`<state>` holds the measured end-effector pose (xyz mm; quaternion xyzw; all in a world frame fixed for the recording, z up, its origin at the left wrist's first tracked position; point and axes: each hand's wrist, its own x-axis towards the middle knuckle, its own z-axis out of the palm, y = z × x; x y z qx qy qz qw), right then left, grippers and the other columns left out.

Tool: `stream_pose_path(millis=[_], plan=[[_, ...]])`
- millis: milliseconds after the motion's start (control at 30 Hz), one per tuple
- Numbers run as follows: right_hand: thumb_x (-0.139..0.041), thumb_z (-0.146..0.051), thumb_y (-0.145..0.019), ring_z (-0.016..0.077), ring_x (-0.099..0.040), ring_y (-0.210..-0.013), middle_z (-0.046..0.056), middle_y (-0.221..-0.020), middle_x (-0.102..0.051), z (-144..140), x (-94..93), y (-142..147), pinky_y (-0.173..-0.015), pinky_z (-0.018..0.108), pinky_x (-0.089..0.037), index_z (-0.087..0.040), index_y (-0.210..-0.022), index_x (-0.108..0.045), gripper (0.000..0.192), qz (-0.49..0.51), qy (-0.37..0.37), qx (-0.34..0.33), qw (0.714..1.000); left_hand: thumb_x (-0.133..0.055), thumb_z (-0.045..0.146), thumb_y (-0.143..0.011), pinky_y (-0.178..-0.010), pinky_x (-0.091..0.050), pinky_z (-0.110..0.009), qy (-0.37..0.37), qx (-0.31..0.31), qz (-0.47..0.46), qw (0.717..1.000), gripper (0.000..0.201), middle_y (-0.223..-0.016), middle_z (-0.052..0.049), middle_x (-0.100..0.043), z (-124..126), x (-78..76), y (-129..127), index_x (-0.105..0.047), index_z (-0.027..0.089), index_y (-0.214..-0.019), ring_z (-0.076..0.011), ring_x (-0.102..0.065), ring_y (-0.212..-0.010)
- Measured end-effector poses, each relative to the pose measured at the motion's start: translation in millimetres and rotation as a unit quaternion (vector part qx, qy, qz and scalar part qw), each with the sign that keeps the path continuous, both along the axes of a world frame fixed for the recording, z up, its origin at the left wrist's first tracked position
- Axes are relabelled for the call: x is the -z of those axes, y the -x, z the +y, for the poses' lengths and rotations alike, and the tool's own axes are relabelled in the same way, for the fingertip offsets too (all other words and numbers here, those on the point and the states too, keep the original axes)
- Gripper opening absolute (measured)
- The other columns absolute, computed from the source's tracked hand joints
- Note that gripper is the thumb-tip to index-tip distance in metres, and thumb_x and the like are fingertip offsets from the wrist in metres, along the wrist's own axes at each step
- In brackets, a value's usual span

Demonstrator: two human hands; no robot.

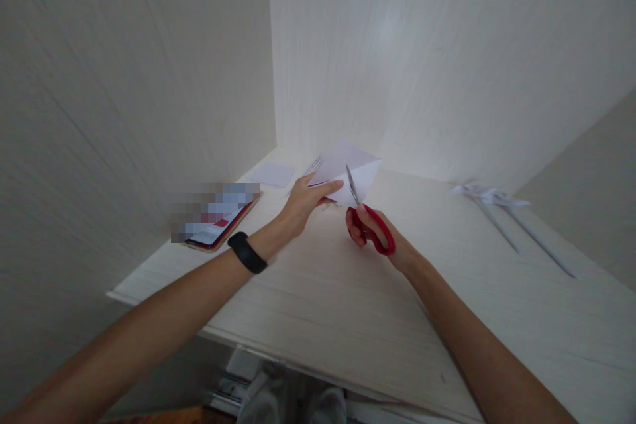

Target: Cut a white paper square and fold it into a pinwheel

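A creased square of white paper point(368, 169) is held up above the table, pinched at its lower left between the thumb and fingers of my left hand point(303, 202). My right hand point(370, 228) grips a pair of scissors point(386, 238) by their red handles. The metal blades point up and away from me, over the face of the paper. Whether they cut into it here I cannot tell. A black band circles my left wrist.
On the left lies a phone point(223, 218) with a blurred screen. Behind it is a flat paper square point(273, 174). Paper pinwheels point(489, 196) on white sticks rest at the right. Pale walls enclose the white tabletop point(318, 298), whose front edge is near me.
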<state>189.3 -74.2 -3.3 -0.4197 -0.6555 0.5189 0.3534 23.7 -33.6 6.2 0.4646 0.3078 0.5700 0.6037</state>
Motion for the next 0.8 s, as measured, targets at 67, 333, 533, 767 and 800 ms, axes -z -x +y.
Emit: stream_pose_path(millis=[67,333,533,767,800], plan=[[-0.043,-0.075,-0.083,0.0097,-0.039,-0.047,-0.005,-0.057,-0.041,-1.2,-1.4,0.0,-0.048,0.026,-0.030,-0.021,-0.073,-0.048,0.056,0.003,-0.002,0.000,1.000,-0.082,0.028,-0.063,-0.075,-0.053,-0.034,0.000,0.004,0.004,1.000,0.036,-0.091,-0.012,-0.075,-0.1,0.5,0.0,-0.072,0.010,-0.093,-0.0223,-0.067,-0.079],[-0.042,-0.075,-0.084,0.0107,-0.040,-0.048,-0.004,-0.055,-0.044,-3.1,-3.3,-2.9,-0.047,0.026,-0.030,-0.021,-0.072,-0.049,0.056,-0.012,-0.009,-0.004,1.000,-0.083,0.025,-0.061,-0.074,-0.053,-0.031,0.003,0.003,0.021,1.000,0.035,-0.092,-0.010,-0.074,3.4,-0.4,1.3,-0.072,0.011,-0.091,-0.0188,-0.066,-0.077],[-0.043,-0.075,-0.083,0.0112,-0.042,-0.049,-0.003,-0.057,-0.045,-0.7,0.0,-4.4,-0.047,0.026,-0.029,-0.021,-0.074,-0.050,0.055,-0.027,-0.015,0.005,1.000,-0.083,0.025,-0.063,-0.075,-0.053,-0.031,0.002,0.015,0.039,0.999,0.032,-0.091,-0.009,-0.073,4.2,-1.3,3.4,-0.072,0.011,-0.089,-0.0179,-0.065,-0.079],[-0.042,-0.077,-0.082,0.0107,-0.042,-0.049,-0.004,-0.056,-0.045,0.1,0.8,-4.6,-0.047,0.026,-0.029,-0.020,-0.074,-0.050,0.057,-0.023,-0.015,0.002,1.000,-0.082,0.024,-0.062,-0.065,-0.049,-0.027,-0.003,0.028,0.064,0.998,0.025,-0.079,-0.006,-0.070,4.5,0.4,3.9,-0.071,0.011,-0.081,-0.0158,-0.063,-0.071],[-0.043,-0.077,-0.081,0.0106,-0.042,-0.048,-0.004,-0.056,-0.045,0.2,0.9,-4.7,-0.047,0.026,-0.029,-0.020,-0.074,-0.050,0.058,-0.022,-0.015,0.001,1.000,-0.082,0.024,-0.062,-0.065,-0.048,-0.028,-0.003,0.029,0.068,0.997,0.025,-0.079,-0.006,-0.071,4.9,1.1,4.0,-0.071,0.011,-0.081,-0.0161,-0.063,-0.071]])
